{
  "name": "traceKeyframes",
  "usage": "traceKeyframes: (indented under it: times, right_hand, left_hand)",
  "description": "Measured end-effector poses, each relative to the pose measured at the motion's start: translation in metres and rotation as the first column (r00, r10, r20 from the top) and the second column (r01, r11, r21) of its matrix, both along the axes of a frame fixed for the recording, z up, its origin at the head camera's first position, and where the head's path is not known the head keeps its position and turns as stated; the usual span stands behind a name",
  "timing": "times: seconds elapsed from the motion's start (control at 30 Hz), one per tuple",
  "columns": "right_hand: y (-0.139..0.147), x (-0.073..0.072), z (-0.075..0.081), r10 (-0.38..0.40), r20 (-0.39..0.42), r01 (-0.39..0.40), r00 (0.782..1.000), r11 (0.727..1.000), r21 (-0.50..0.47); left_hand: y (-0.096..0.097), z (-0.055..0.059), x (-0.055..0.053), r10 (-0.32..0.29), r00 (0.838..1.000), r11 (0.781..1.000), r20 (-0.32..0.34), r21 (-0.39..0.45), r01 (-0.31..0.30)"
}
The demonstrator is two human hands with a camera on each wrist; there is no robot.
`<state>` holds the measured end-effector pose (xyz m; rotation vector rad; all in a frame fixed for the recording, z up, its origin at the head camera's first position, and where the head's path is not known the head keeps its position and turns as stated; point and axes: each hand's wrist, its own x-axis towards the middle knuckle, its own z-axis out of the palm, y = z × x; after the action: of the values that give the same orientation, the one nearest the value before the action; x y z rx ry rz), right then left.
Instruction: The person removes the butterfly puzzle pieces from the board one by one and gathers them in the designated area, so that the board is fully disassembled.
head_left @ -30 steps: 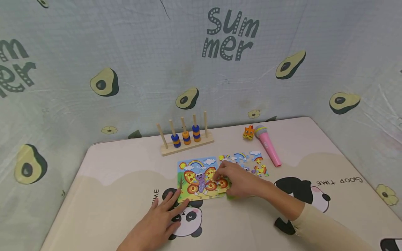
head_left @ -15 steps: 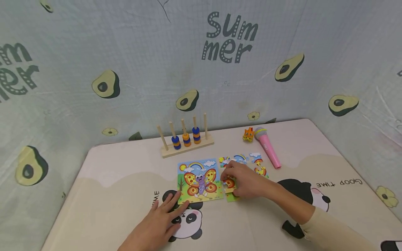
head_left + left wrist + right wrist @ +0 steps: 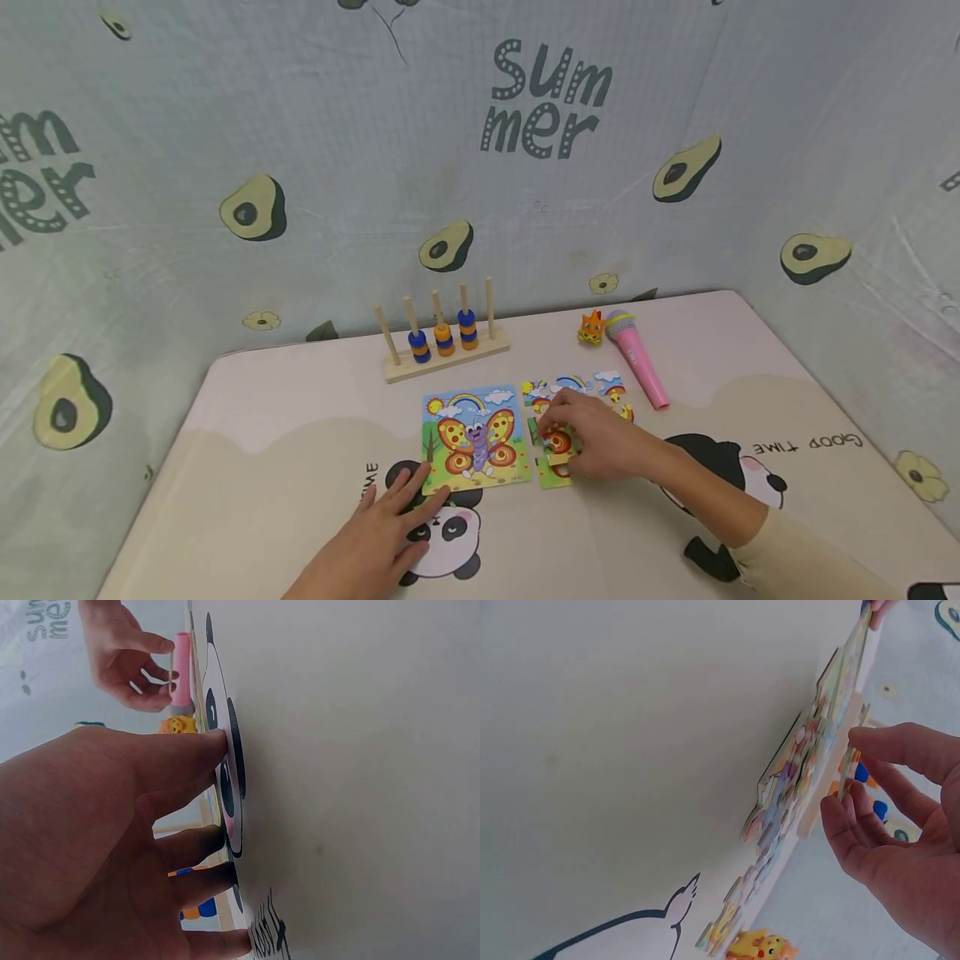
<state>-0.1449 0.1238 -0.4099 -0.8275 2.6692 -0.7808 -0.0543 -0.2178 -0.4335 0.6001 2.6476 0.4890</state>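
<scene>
In the head view, my left hand lies with spread fingers on the cloth, its fingertips at the lower left corner of the butterfly picture board. My right hand pinches a puzzle piece with a red and orange wing pattern between thumb and fingers. The right wrist view catches that piece edge-on, raised above the loose pieces. Under and around the right hand lie several other puzzle pieces, partly hidden by it.
Behind the board stands a wooden peg rack with blue and orange rings. A small orange animal toy and a pink microphone lie at the back right. The panda-print cloth covers the table, with a patterned curtain behind.
My right hand has drawn the puzzle piece to the right, away from the board's right edge and over the loose pieces. The left hand stays in place; the head view has tilted slightly upward.
</scene>
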Motion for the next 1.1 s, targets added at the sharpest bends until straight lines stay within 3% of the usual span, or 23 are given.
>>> traceKeyframes:
  times: [0.7, 1.1]
  right_hand:
    - [0.026, 0.003, 0.002, -0.009, -0.049, 0.009, 0.999, 1.000, -0.017]
    - [0.039, 0.004, 0.003, -0.053, -0.073, 0.054, 0.996, 0.999, 0.001]
  left_hand:
    - [-0.002, -0.002, 0.002, -0.019, 1.000, 1.000, -0.014, 0.008, 0.019]
    - [-0.002, 0.000, 0.001, -0.025, 1.000, 1.000, -0.019, 0.004, 0.025]
